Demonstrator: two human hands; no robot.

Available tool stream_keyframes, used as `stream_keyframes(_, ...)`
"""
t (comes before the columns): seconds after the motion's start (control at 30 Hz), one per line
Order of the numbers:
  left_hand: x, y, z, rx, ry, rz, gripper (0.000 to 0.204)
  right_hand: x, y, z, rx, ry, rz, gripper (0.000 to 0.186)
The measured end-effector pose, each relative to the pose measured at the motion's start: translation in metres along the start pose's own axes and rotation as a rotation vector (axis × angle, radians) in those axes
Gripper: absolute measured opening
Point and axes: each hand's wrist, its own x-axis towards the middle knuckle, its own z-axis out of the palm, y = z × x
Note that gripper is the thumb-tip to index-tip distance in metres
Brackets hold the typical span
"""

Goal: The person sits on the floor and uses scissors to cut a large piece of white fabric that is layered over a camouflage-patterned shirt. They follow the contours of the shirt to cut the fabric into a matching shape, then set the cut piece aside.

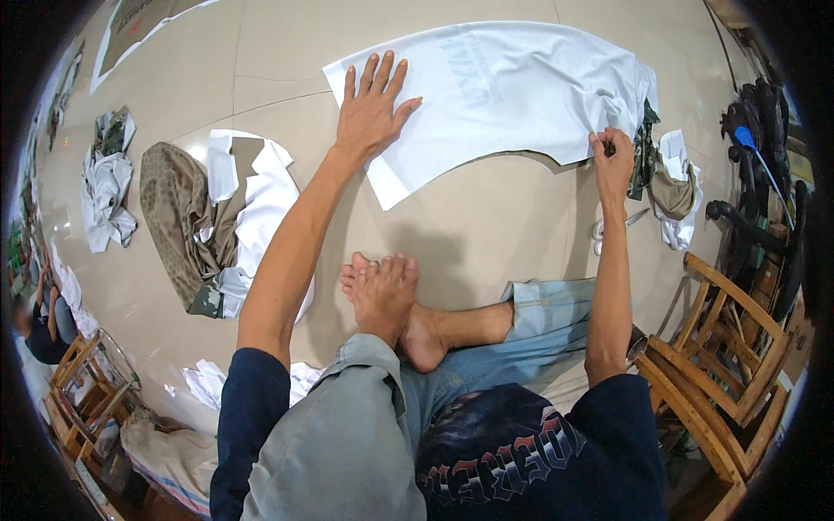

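A long white fabric piece [539,95] lies spread on the tiled floor before me, with faint printing showing through and a curved near edge. My left hand [373,108] rests flat on its left end, fingers spread. At the right end, where the cloth is wrinkled, my right hand [613,156] pinches its near edge between thumb and fingertips. Beside that hand, a dark camouflage cloth [643,152] shows from under the white piece. Scissors [599,234] lie on the floor by my right forearm, which partly hides them.
Brown patterned cloth [174,208] and white cloth [261,191] lie heaped at left, with another pile [109,187] beyond. A small bundle [676,191] sits at right. Wooden frames [721,356] and black chair parts [756,156] line the right side. Another person [48,317] sits far left.
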Motion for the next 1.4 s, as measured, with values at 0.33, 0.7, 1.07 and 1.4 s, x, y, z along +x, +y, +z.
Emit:
stream_keyframes(0.33, -0.07, 0.019, -0.049, -0.286, -0.016, -0.2, 0.085, -0.038, -0.049, 0.007, 0.005, 0.01, -0.176, 0.033)
stream_keyframes(0.7, -0.139, 0.031, -0.063, -0.154, -0.224, -0.225, 0.077, -0.082, -0.04, 0.029, 0.13, 0.139, 0.058, 0.021)
stream_keyframes(1.07, -0.143, 0.016, -0.059, -0.236, -0.136, -0.244, 0.081, -0.078, -0.054, 0.006, 0.263, 0.045, 0.118, 0.015)
stream_keyframes(1.4, -0.148, 0.051, -0.068, -0.427, 0.064, -0.509, 0.035, -0.082, -0.046, 0.028, 0.186, 0.04, 0.079, 0.016)
